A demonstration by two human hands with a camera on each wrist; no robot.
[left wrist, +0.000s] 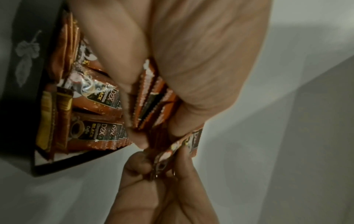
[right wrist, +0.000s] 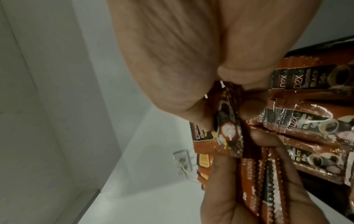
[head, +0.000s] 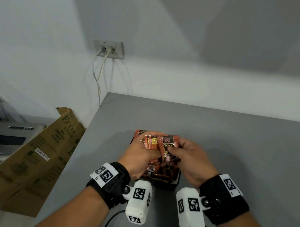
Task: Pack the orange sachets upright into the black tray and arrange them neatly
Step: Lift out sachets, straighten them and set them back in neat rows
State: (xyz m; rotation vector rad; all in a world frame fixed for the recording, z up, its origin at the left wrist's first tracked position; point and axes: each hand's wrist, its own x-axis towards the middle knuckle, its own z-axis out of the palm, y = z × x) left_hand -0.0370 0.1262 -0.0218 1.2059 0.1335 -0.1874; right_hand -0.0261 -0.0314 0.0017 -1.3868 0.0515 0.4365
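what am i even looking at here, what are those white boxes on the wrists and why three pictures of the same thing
No robot here: a person works with two bare hands. The white boxes strapped to each wrist are small cameras. One picture comes from a camera on the person's head; the other two are close-ups from the wrist cameras, looking along the fingers. On the grey table sits a black tray already holding orange sachets. The left hand grips a bundle of sachets, and the right hand pinches one sachet beside that bundle, above the tray. A cardboard box leans at the table's left side.
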